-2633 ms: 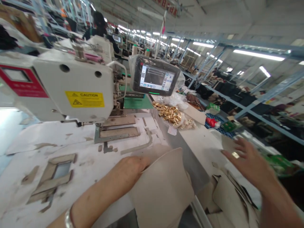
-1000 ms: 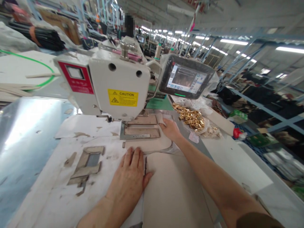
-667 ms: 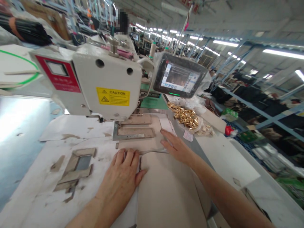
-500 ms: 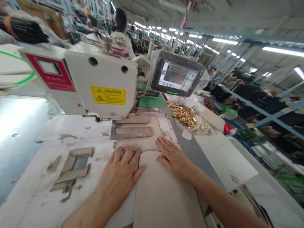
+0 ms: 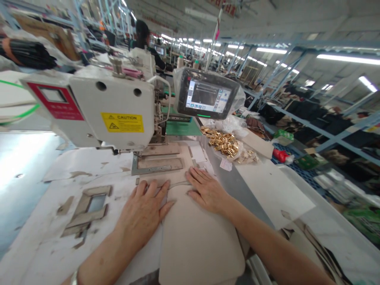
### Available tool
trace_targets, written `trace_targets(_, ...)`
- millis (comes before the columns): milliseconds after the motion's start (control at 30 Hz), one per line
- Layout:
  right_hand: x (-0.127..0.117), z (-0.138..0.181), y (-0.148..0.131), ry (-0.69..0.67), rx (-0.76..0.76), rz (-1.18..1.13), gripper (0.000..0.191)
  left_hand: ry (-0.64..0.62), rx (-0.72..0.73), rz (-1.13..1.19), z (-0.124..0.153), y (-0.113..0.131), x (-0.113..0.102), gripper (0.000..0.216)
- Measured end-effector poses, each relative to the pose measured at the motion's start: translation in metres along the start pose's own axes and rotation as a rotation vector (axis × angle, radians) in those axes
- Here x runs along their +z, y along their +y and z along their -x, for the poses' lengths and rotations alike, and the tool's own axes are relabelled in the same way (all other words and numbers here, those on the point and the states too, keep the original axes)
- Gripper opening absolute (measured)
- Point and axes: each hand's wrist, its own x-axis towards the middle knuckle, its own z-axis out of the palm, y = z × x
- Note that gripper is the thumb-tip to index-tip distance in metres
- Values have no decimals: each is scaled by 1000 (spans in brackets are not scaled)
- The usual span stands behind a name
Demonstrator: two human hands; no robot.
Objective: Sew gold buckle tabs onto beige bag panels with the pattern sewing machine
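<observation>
A beige leather panel point(image 5: 196, 237) lies flat on the white worktable, its far end reaching toward the metal clamp frame point(image 5: 157, 163) under the white sewing machine point(image 5: 113, 114). My left hand point(image 5: 144, 209) rests flat on the panel's left edge, fingers spread. On the panel's upper right part lies my right hand point(image 5: 206, 190), also flat with fingers stretched out. Neither hand grips anything.
A touchscreen point(image 5: 206, 95) wrapped in plastic hangs right of the machine. A heap of gold metal fittings point(image 5: 222, 142) lies behind it. Cut-out templates point(image 5: 87, 208) are stuck to the table at left. More beige pieces point(image 5: 308, 245) are stacked at lower right. A person stands far behind.
My right hand has drawn back from the clamp frame to lie flat on the panel beside my left hand. Earlier the left hand carried the panel in while the right hand reached right.
</observation>
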Motion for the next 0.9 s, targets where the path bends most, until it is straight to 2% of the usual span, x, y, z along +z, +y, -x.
trace_targets(133,2,-1,0,24,-39,17,48,1,19,-104,-4,4,-8,51)
trace_targets(333,0,-2,-5,16,9,3,52,-8,9,-129,-11,7,-13,47)
trace_targets(500,-4,10,-6,6,66,-41,60,4,80,-31,4,-14,1,40)
trace_targets(700,-3,24,-11,87,137,-141,59,88,99,-34,22,-31,13,42)
trace_targets(800,-7,17,8,129,85,-262,46,85,90,-16,24,-31,11,41)
trace_targets(867,-13,5,37,173,163,-283,34,88,30,25,23,-32,11,42)
trace_targets(900,-17,-2,56,192,255,-245,31,88,6,52,23,-34,12,44)
